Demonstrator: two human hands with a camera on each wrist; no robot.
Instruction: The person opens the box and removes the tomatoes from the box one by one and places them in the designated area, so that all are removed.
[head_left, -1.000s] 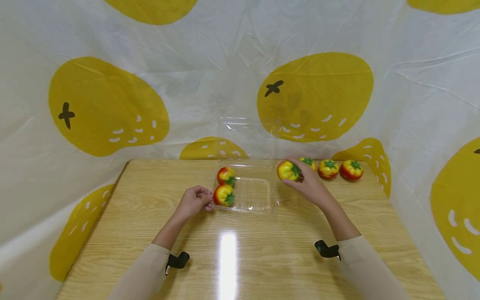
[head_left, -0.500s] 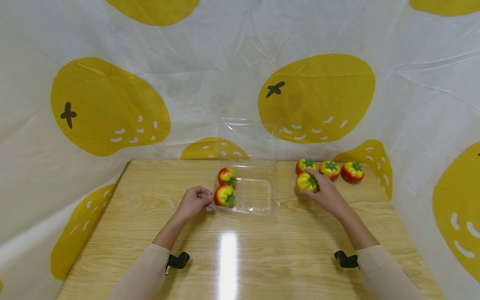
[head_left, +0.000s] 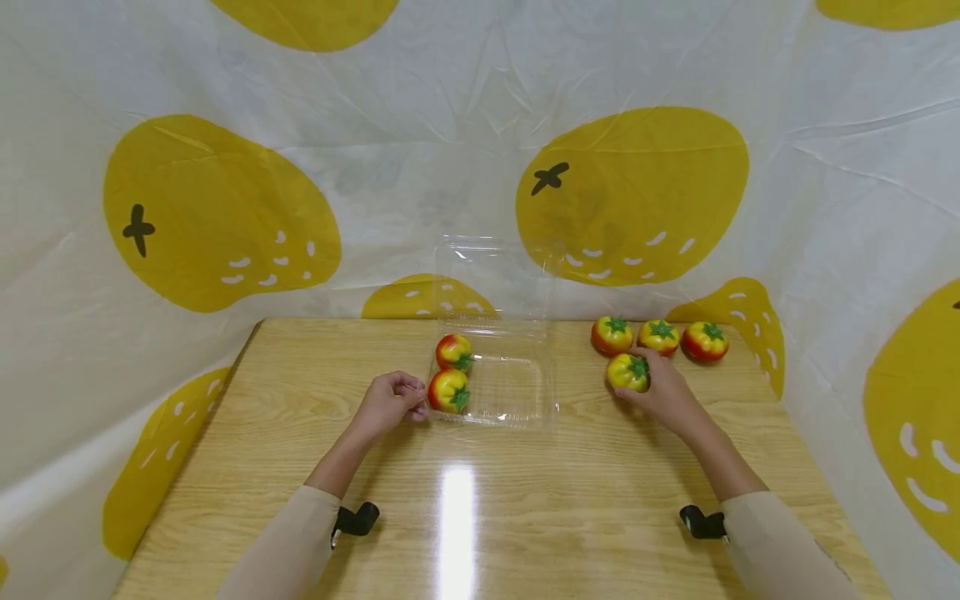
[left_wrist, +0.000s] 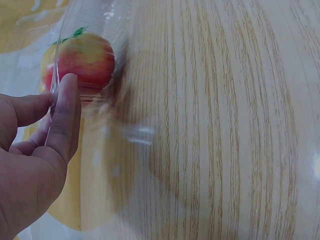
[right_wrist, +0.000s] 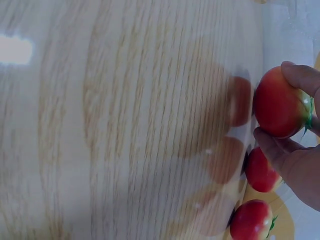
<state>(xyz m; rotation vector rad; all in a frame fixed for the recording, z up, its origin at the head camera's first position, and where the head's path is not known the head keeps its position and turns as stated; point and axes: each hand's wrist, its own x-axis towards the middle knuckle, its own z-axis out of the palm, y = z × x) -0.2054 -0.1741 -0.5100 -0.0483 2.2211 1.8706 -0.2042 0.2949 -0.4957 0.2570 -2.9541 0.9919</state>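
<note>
The right hand (head_left: 663, 392) holds a round yellow-and-red toy tomato with a green top (head_left: 628, 372) on the light wooden table (head_left: 525, 500), just in front of three more toy tomatoes (head_left: 660, 337). The left hand (head_left: 390, 402) pinches the left edge of the clear plastic box (head_left: 517, 400), which has two toy tomatoes (head_left: 451, 375) inside.
</note>
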